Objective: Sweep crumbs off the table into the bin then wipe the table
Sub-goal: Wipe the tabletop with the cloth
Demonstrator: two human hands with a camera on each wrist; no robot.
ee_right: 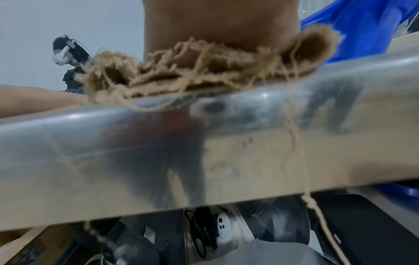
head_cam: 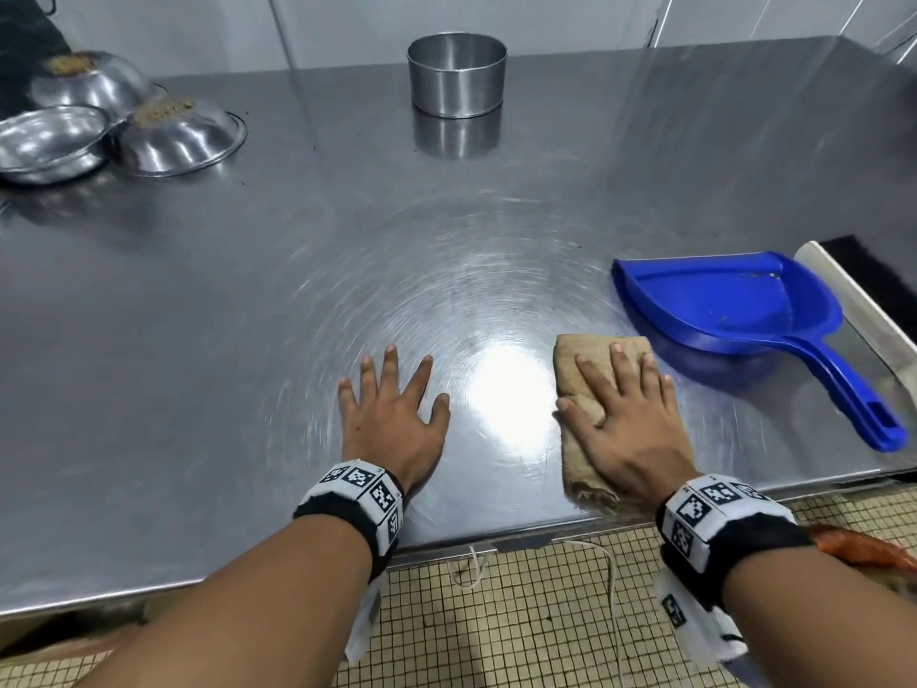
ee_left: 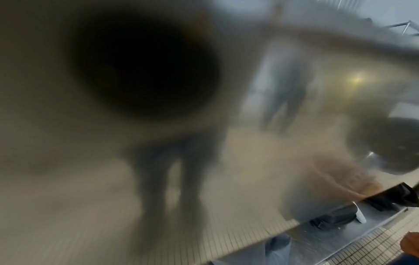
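Observation:
A folded tan cloth [head_cam: 578, 360] lies on the steel table [head_cam: 347, 230] near its front edge. My right hand [head_cam: 625, 404] presses flat on it with straight, spread fingers. The cloth's frayed edge [ee_right: 204, 75] shows under my palm in the right wrist view. My left hand [head_cam: 392, 409] rests flat on the bare table to the left, fingers spread, holding nothing. A blue dustpan [head_cam: 744, 310] lies just right of the cloth, handle toward the front right. The left wrist view is blurred against the table.
A round steel tin [head_cam: 456, 74] stands at the back centre. Three steel bowls [head_cam: 168, 136] sit at the back left, two upturned. A white brush with black bristles [head_cam: 863, 300] lies at the right edge. Tiled floor [head_cam: 521, 613] shows below the table's front edge.

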